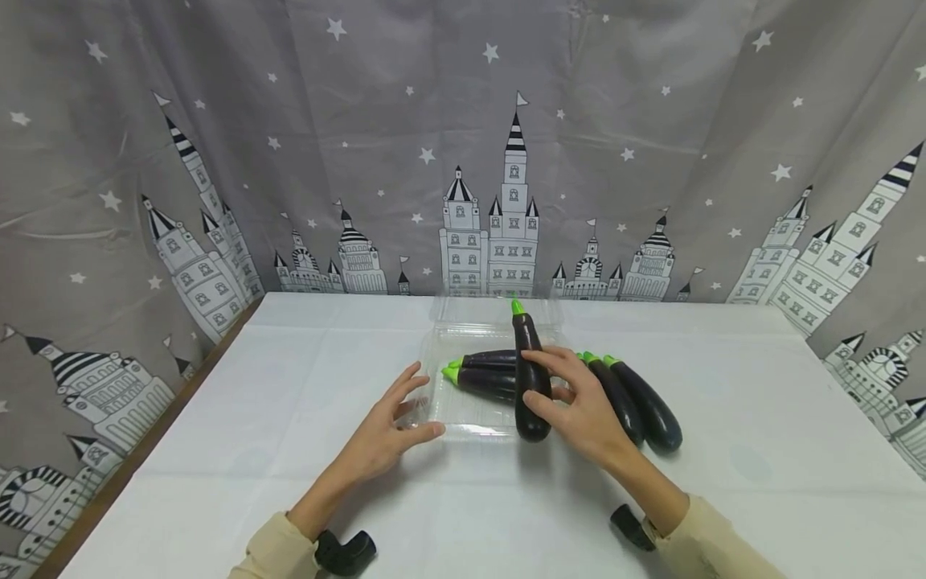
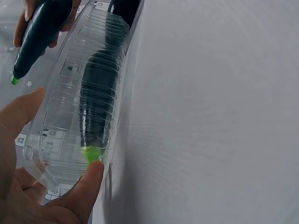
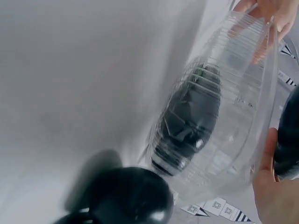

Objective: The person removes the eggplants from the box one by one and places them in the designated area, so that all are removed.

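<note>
A: Step in hand?

B: Loading eggplants into the clear plastic container (image 1: 463, 418). Right hand (image 1: 579, 410) has its fingers and thumb curled round one eggplant (image 1: 530, 378), held tilted over the container's right side, green stem pointing away toward the curtain (image 1: 463, 145).

A: Left hand?

B: Left hand (image 1: 391, 434) is at the container's near-left corner, fingers fairly straight and spread. The left wrist view shows the thumb (image 2: 86, 186) pressed on the rim (image 2: 70, 179). Looks like steadying, not gripping.

A: What's in the container already?

B: Two eggplants (image 1: 485, 374) lying flat, stems to the left, side by side. Two more loose eggplants (image 1: 640, 402) lie on the desk (image 1: 723, 482) just right of the right hand, stems pointing away.

A: Progress?

B: I'd judge about midway: two in, one in the hand, two waiting.

A: Next move calls for?

B: Likely turning the held eggplant to lie parallel with the two inside, then lowering it into the free space beside them. As held, it crosses them. The container is light and flimsy, so the left hand should hold it down or it may slide.

A: Lid?

B: Hinged open at the far side, flat on the desk, hard to see clearly.
</note>
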`<state>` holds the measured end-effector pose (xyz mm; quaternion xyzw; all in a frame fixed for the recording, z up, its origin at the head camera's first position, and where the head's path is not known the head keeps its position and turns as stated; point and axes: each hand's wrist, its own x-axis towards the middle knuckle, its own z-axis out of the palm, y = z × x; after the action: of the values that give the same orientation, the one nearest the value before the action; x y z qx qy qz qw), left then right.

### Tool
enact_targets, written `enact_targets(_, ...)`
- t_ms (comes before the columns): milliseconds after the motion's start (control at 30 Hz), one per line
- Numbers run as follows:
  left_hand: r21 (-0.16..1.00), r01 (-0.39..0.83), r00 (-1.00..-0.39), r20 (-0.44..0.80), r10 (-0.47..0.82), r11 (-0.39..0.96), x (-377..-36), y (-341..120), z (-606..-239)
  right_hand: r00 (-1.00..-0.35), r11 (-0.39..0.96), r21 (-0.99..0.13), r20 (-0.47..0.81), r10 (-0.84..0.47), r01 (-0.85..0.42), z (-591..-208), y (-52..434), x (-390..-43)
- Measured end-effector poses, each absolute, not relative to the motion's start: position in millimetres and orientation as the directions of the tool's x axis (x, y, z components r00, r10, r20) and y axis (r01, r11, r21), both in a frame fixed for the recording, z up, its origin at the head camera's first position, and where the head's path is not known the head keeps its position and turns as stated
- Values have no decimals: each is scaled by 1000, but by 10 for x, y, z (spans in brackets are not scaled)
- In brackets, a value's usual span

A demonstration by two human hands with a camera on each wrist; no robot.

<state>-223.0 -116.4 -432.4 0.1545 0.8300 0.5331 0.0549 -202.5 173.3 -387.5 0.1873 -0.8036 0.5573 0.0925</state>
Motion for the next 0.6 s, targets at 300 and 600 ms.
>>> enact_targets(300, 910, 203, -942, 80, 327, 361, -2218, -1158, -4297, -902, 355, -833, 357, -243, -425, -3868, 1889, -1919)
enact_targets(600, 909, 199, -943, 77, 323, 366, -2218, -1153, -4294, -882, 393, -790, 404, -244, -471, -3871, 2044, -1854)
